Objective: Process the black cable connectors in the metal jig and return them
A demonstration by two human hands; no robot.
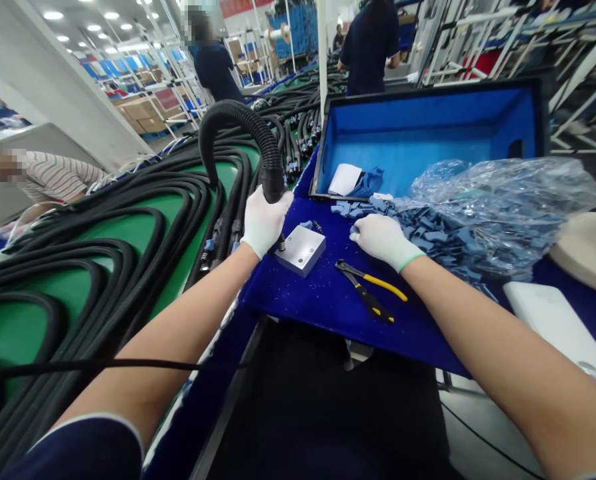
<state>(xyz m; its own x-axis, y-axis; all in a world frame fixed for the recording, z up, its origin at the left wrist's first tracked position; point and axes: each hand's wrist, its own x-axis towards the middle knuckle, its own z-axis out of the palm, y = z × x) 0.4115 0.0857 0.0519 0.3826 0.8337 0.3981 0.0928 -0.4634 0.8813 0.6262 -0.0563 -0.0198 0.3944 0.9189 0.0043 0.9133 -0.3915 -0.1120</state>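
Observation:
My left hand (264, 221), in a white glove, is closed around the end of a black corrugated hose (271, 157) that arches up and back over the green surface. A small metal fitting shows just below this hand, by the corner of a silver metal block (302, 251) with holes in it. My right hand (381, 240), also gloved, is pinched at the fingertips, with a bit of blue plastic showing between them. Beside it spreads a pile of small blue plastic clips (435, 233). Yellow-and-black cutting pliers (371, 287) lie on the blue tabletop in front of the right hand.
A large blue bin (408, 143) stands behind the clips, with clear plastic wrap (498, 187) near it. On the right lie a white device (561, 327) and a beige roll (591, 250). Many black hoses (128, 220) cover the green surface leftward. Other people work farther back and at far left.

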